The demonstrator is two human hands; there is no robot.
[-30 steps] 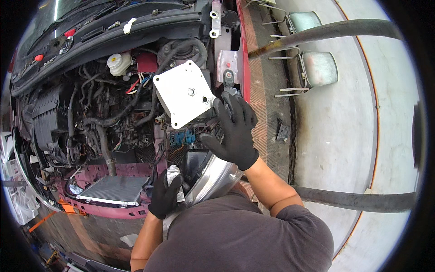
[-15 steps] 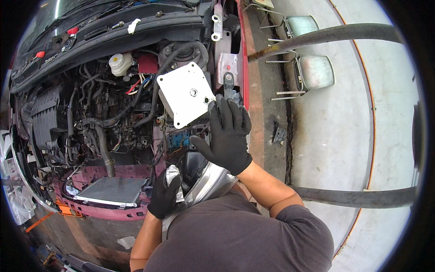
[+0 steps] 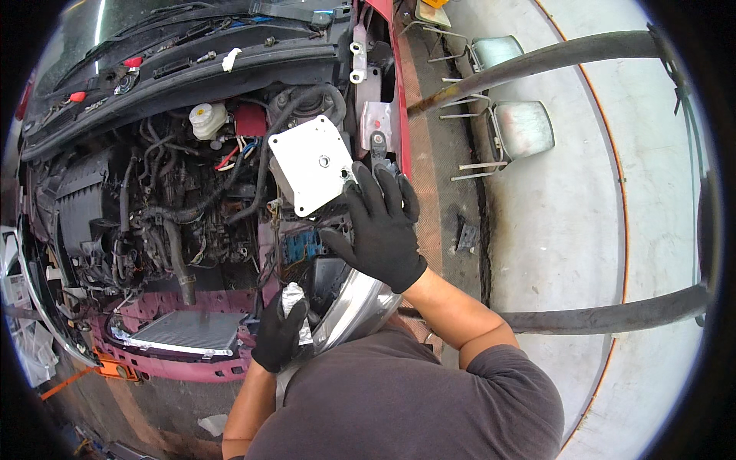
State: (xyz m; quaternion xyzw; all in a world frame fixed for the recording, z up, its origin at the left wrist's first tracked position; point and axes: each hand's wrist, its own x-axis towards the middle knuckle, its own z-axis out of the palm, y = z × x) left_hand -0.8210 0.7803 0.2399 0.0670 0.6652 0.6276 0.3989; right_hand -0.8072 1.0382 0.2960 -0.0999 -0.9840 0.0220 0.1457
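A square white metal plate [image 3: 307, 161] with holes at its corners and two fittings rests over the right part of an open engine bay. My right hand [image 3: 376, 230], in a black glove, is open, its fingertips at the plate's lower right corner; whether they press on it I cannot tell. My left hand [image 3: 280, 337], also gloved, is closed on a crumpled silver tube [image 3: 294, 296] beside the headlight [image 3: 353, 307]. A blue fuse block [image 3: 303, 245] lies between my hands and the plate.
Hoses and engine parts [image 3: 176, 199] fill the bay, with a white reservoir [image 3: 207, 121] and a radiator [image 3: 184, 331] at the front. Loose tools [image 3: 130, 77] lie on the cowl. Right of the car stand chairs [image 3: 521, 130] and curved bars [image 3: 537, 61] by a white wall.
My right hand has shifted slightly left, its fingertips now lower against the plate's corner, and its fingers are straighter. My left hand still grips the tube. The view has moved a little.
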